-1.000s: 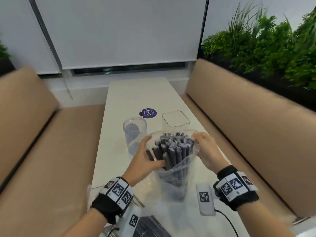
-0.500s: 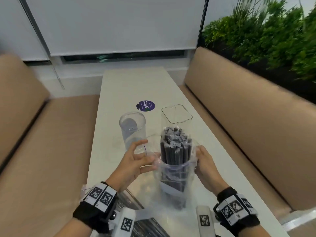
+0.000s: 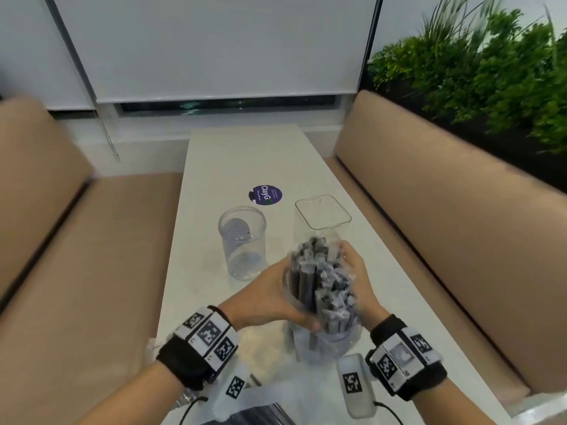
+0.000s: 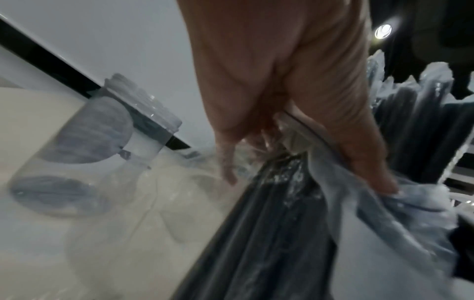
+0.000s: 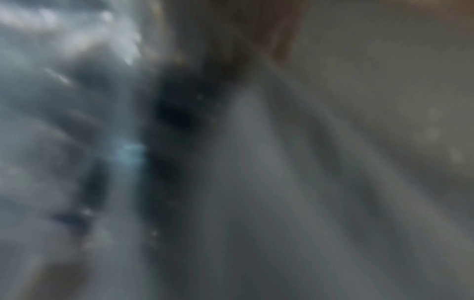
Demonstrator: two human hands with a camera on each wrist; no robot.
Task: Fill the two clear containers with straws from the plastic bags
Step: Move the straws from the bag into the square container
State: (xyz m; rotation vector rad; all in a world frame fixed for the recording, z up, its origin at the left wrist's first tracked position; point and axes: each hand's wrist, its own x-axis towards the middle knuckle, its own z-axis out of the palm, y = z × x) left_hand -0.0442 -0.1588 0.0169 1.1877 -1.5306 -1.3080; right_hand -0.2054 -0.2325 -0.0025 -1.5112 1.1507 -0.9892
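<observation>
A bundle of dark paper-wrapped straws [image 3: 322, 280] stands upright in a clear plastic bag [image 3: 325, 342] on the white table [image 3: 245, 154]. My left hand [image 3: 270, 299] grips the bundle from the left, thumb low on the bag. My right hand [image 3: 357, 280] wraps it from the right. The straw tops stick out above the bag. Behind stand a round clear container [image 3: 242, 240] and a square clear container [image 3: 322, 213], neither holding straws. In the left wrist view my left hand [image 4: 295, 121] clutches bag film [image 4: 384, 233] over straws [image 4: 269, 233]. The right wrist view is a blur.
A purple sticker [image 3: 265, 194] lies beyond the containers. A second bag of dark straws [image 3: 254, 415] lies at the near table edge, beside two white tagged devices [image 3: 356, 384]. Tan benches [image 3: 445, 225] flank the table; plants [image 3: 491, 72] stand at right.
Both hands have closed in from the bag's spread rim onto the bundle itself. The bag film has slid down and the straws now stick out higher.
</observation>
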